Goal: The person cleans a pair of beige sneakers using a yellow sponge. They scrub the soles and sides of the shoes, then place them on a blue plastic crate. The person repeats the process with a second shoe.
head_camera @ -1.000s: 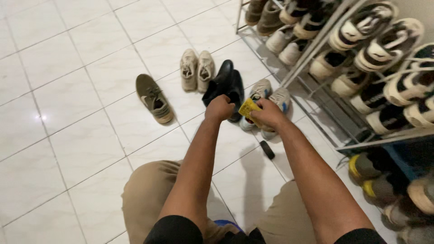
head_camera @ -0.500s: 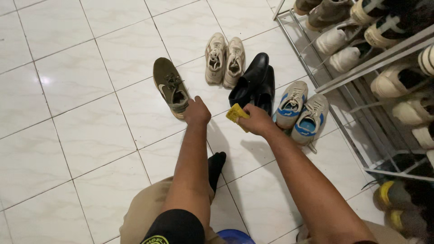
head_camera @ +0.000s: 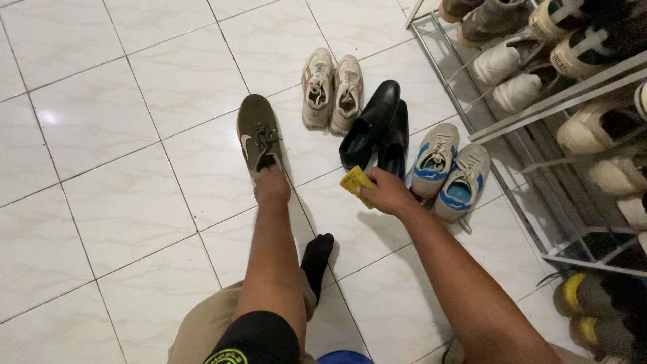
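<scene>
Olive sneaker lies on the white tiled floor, toe away from the person, apart from the other pairs. Left hand rests on its heel end; the fingers curl over the heel collar, and a full grasp cannot be confirmed from this angle. Right hand is clenched around a yellow cloth, held just above the floor near the black shoes.

Progress, as a judgement: the sneaker is only being taken up, and the cloth does not touch it. Its mate is not visible.

Beige sneakers and grey-and-blue sneakers stand in pairs on the floor beside the black shoes. Metal shoe rack at the right holds several rows of shoes, mostly white and light-coloured; lower tiers are dark, with yellow-trimmed shoes partly visible.
</scene>
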